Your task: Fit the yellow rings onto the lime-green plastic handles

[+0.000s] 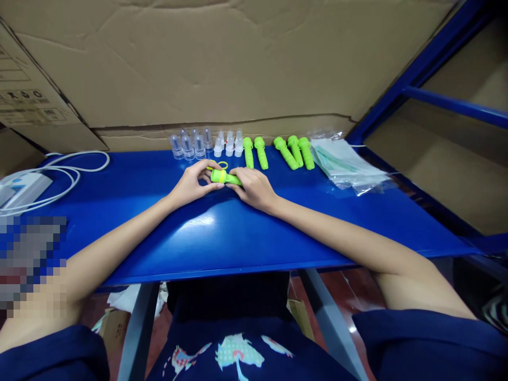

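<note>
Both hands meet at the middle of the blue table [222,238]. My left hand [194,182] and my right hand [254,188] pinch the two ends of a bright green plastic handle piece [224,178] with a yellow band, lying just above the tabletop. A small yellow ring [223,164] lies right behind it. Fingers of both hands are curled round the green piece.
Along the back stand several clear caps [192,144], white nozzle parts [229,144], and several green handles [278,152]. Clear plastic bags [345,164] lie at the right. A white device with cable [24,188] sits far left. Cardboard [222,63] walls the back; blue shelf frame [420,74] at right.
</note>
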A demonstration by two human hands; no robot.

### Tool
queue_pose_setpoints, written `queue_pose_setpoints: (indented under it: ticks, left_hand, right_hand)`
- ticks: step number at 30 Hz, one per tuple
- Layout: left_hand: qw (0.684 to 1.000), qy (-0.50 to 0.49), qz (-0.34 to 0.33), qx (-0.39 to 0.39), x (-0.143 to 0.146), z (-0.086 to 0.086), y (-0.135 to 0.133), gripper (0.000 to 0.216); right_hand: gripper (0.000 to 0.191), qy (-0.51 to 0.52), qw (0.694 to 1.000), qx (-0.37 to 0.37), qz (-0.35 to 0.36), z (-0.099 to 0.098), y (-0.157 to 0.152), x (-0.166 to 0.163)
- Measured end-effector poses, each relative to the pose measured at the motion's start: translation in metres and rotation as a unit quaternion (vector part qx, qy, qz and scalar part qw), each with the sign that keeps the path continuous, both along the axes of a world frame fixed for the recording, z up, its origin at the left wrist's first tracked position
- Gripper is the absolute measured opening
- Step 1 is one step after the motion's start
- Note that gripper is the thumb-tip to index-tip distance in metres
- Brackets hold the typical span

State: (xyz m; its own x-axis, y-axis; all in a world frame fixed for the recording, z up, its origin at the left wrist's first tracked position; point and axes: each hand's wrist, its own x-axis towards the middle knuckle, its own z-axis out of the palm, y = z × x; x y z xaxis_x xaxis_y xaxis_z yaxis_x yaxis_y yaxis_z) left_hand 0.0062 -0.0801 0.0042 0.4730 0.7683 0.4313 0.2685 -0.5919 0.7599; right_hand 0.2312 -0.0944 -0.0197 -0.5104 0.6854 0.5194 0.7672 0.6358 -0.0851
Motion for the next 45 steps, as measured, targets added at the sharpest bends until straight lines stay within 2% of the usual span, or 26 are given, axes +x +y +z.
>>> queue_pose_setpoints:
  ticks: [7,14,21,36,40,45]
  left_hand:
    - [0.999,-0.021,-0.021,-0.02,-0.0008,-0.0013,0.001,0.049]
    - [1.0,0.016,-0.005,0.02,-0.0011,-0.0064,0.0037,0.054]
    - [0.997,0.041,0.018,0.068,-0.0021,-0.0039,0.0003,0.055]
    - [0.998,0.001,-0.011,0.058,0.0007,-0.0054,0.0,0.038]
    - [0.996,0.015,-0.01,0.086,0.0017,-0.0045,-0.0013,0.034]
    - [0.982,0.061,-0.011,0.178,0.0034,-0.0046,-0.0022,0.024]
  right_hand:
    - [0.026,0.005,1.0,-0.002,-0.001,-0.0007,0.0003,0.0004]
    - [0.028,0.013,1.0,0.002,-0.001,-0.0029,0.0016,0.0007]
    - [0.028,0.022,1.0,0.003,0.008,-0.0052,0.0019,0.0012]
    - [0.023,0.017,1.0,-0.006,0.019,-0.0051,0.003,0.002]
    - [0.022,0.008,1.0,-0.011,0.015,-0.0045,0.0032,0.002]
    - [0.019,-0.011,1.0,-0.023,0.011,-0.0029,0.0032,0.0023]
